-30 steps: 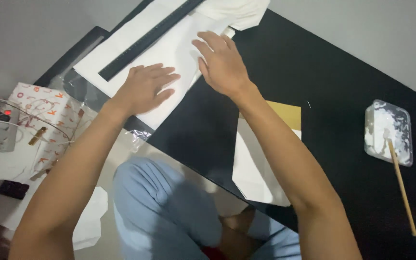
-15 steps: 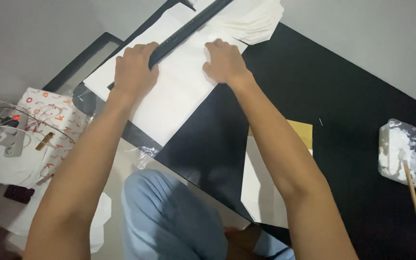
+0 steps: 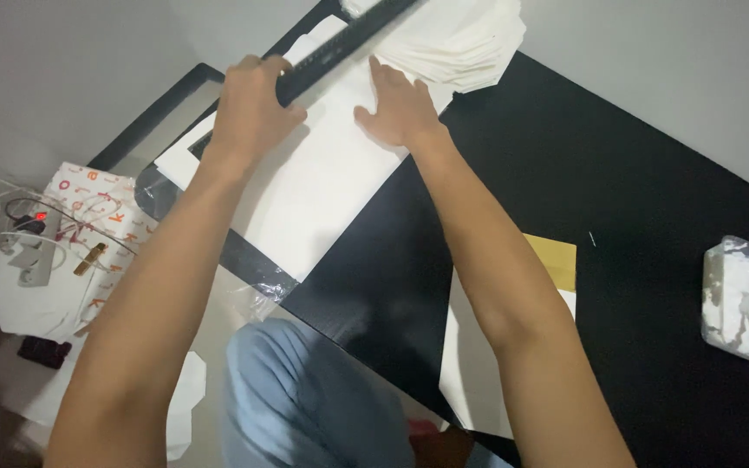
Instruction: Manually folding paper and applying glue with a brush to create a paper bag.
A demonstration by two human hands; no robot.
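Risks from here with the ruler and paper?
1. The left hand grips the black ruler near one end only, so it may pivot on the white sheet.
2. The sheet overhangs the black table edge and could slide or crease under the right hand.

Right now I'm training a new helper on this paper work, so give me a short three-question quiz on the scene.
1. True or false: the left hand grips the black ruler.
2. What lies under the right hand? A) white sheet B) yellow card C) tray
3. Which side of the black table holds the tray of white paste?

Key: 1 true. 2 A, the white sheet. 3 The person's right.
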